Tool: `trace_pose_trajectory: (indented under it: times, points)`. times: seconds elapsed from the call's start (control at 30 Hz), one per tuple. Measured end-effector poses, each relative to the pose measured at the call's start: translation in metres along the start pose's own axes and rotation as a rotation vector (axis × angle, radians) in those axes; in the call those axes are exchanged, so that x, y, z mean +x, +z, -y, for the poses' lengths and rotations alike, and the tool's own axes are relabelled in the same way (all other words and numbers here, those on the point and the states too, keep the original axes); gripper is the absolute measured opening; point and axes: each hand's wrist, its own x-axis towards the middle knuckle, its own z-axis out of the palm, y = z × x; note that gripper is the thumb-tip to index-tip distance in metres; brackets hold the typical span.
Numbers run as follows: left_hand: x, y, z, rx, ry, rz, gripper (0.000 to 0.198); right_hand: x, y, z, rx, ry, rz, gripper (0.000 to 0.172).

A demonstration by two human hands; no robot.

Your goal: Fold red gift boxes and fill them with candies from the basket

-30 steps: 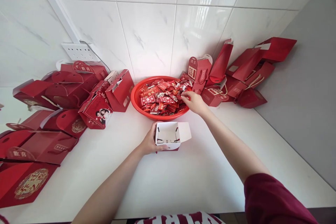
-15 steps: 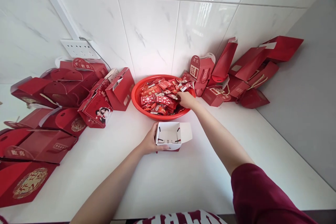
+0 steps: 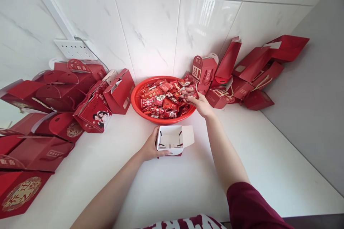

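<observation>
My left hand (image 3: pixel 150 148) grips the left and near side of a small gift box (image 3: pixel 170 137) on the counter. The box is red outside and white inside, its top is open, and one flap lies out to the right. Behind it, a red plastic basket (image 3: pixel 136 105) is heaped with red-wrapped candies (image 3: pixel 161 96). Over the basket's right side, my right hand (image 3: pixel 202 104) is turned palm up with its fingers partly curled around wrapped candies (image 3: pixel 192 93). How many lie in the palm I cannot tell.
Several red gift boxes (image 3: pixel 44 150) crowd the left of the white counter (image 3: pixel 172 193). More red boxes (image 3: pixel 252 68) stand and lean at the back right. A power strip (image 3: pixel 75 49) with a cable is on the tiled wall (image 3: pixel 150 32). A grey panel (image 3: pixel 317 89) borders the right side.
My right hand has come up from among the candies, turned palm up, and now holds some. My left hand still holds the box. The whole view has shifted slightly.
</observation>
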Motion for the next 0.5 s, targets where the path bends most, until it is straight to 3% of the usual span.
trace_pose_trajectory:
  times: [0.17, 0.5]
  points:
    - [0.001, 0.0, 0.0005, 0.0, 0.017, -0.004, 0.092, -0.0074, -0.0066, -0.0024, 0.097, -0.016, -0.08, 0.059]
    - [0.0022, 0.0017, -0.0088, 0.026, 0.014, -0.018, 0.088, -0.0095, -0.0099, -0.0023, 0.078, 0.014, -0.058, 0.063]
